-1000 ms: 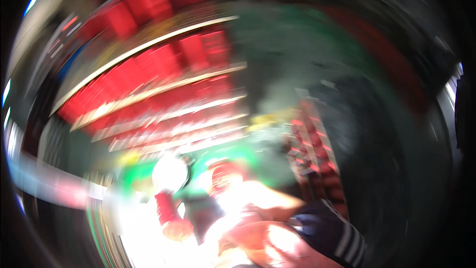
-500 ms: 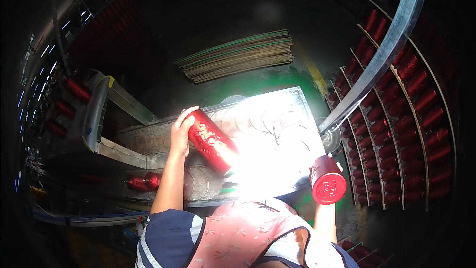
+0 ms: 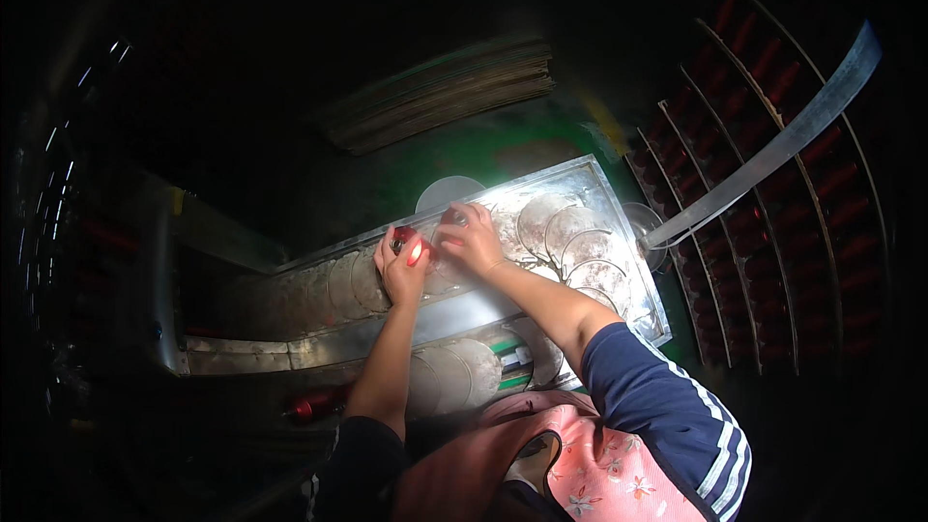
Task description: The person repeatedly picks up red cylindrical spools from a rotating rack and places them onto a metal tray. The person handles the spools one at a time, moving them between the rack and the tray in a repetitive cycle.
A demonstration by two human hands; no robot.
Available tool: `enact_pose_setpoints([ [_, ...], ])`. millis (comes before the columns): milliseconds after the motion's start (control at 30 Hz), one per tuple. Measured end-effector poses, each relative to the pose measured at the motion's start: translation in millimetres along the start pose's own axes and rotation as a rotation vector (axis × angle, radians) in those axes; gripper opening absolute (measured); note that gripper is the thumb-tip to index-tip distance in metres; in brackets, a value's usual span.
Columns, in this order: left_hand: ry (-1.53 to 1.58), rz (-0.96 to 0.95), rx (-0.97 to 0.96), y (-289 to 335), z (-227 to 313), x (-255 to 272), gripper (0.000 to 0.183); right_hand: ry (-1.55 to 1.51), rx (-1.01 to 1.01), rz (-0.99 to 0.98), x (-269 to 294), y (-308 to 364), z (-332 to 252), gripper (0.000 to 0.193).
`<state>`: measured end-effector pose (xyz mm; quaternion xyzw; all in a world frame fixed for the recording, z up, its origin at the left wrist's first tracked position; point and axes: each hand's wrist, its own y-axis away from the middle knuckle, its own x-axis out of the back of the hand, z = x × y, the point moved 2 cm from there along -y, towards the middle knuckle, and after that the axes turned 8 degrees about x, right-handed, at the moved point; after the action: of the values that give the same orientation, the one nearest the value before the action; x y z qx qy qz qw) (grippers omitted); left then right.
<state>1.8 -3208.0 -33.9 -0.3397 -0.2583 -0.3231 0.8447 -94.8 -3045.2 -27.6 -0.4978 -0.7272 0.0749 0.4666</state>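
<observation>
Gripping a small red can (image 3: 407, 242) in my left hand (image 3: 402, 266), I have it standing on the metal tray (image 3: 580, 174), roughly at the middle of its long bright surface, with my fingers curled narrow around its top so that only a glowing red patch shows between them. My right hand (image 3: 471, 237) sits just beside it, touching the tray too, fingers bent down over something small and pale that I cannot make out; whether they pinch anything I cannot tell. Round marks (image 3: 570, 227) cover the tray floor in rows, and the can seems to rest on or near one of them. To do this well, I judge I should keep the can upright, press it square onto its ring and steady it with the other hand, since the tray looks slick and a tilted can could slide. Below the tray's near rim lie grey discs (image 3: 454, 367) and a green-and-white piece (image 3: 512, 360), and another red can (image 3: 314, 406) lies on its side in the dark at lower left. A curved metal rail (image 3: 773, 150) runs off to the right over racks of red cans (image 3: 773, 232), and a stack of flat boards (image 3: 445, 92) rests beyond the tray.
</observation>
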Motion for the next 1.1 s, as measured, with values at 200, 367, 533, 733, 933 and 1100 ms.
enact_pose_setpoints([
  [200,0.164,0.189,-0.027,22,67,62,0.025,-0.195,-0.051,-0.097,60,22,-28,0.033],
  [367,0.791,-0.229,0.294,150,147,18,0.017,-0.364,-0.238,-0.002,223,203,-9,0.030],
  [533,0.869,-0.849,0.330,270,265,-101,0.018,-0.055,-0.624,0.389,406,408,2,0.021],
  [733,1.138,-1.096,-0.350,277,569,-141,0.017,0.142,-0.643,0.877,586,525,-30,0.018],
  [933,1.253,-1.081,-0.981,293,857,-126,0.025,0.283,-0.608,1.187,711,577,-69,0.018],
  [1100,1.153,-0.863,-1.256,327,1052,-142,0.036,0.630,-0.509,1.116,856,570,-94,0.021],
])
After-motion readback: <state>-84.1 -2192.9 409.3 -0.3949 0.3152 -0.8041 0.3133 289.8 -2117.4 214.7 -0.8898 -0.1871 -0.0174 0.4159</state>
